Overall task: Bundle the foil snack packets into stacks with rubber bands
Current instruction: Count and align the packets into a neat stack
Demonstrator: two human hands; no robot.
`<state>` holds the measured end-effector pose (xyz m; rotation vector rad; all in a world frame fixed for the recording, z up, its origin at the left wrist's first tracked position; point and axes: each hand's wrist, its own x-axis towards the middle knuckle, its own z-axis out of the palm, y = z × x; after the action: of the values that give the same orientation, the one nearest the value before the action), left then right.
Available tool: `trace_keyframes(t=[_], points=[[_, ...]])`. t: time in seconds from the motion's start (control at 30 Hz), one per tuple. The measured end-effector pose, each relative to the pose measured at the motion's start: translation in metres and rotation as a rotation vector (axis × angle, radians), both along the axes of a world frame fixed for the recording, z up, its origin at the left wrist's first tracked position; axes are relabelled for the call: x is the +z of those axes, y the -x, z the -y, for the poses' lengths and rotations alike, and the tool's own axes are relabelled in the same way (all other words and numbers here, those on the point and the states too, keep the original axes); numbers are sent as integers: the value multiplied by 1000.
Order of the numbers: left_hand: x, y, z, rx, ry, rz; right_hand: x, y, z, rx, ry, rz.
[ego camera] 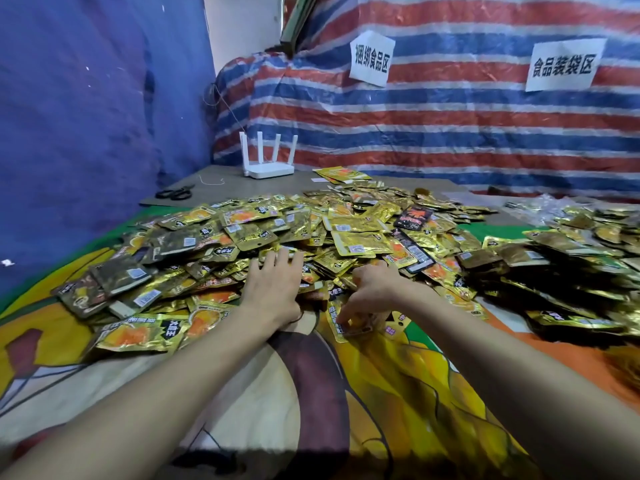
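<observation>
A wide heap of gold foil snack packets (277,233) covers the middle of the colourful cloth. My left hand (273,285) lies flat on the near edge of the heap, fingers spread, palm down on packets. My right hand (370,292) is curled, its fingertips pinching a gold packet (341,323) at the heap's front edge. A dark thin band shows at my left wrist (294,318). Bundled stacks of packets (561,271) lie at the right.
A white router (268,168) and black scissors (175,193) sit on the grey board at the back left. A striped tarp (450,109) with two paper signs hangs behind. Blue cloth covers the left wall. Black packets (414,216) lie among the gold ones.
</observation>
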<state>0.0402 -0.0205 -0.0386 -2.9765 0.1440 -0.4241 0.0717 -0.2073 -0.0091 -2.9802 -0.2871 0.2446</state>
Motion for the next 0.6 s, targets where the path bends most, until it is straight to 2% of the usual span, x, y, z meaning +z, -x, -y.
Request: trace_keyframes(t=[0.07, 0.13, 0.3, 0.4, 0.5, 0.6], points=[[-4, -4, -1, -55, -27, 30, 4, 4, -1, 22, -26, -21], [-8, -8, 3, -68, -5, -26, 7, 9, -3, 44, -36, -30], [-11, -8, 7, -75, 58, 24, 9, 18, -6, -5, -78, 81], [-2, -2, 1, -113, 192, 84, 8, 19, -2, -77, -219, 17], [11, 7, -1, -180, 290, 240, 6, 20, 2, -158, -380, -43], [30, 12, -2, -257, 532, 370, 6, 20, 2, -210, -492, -31]])
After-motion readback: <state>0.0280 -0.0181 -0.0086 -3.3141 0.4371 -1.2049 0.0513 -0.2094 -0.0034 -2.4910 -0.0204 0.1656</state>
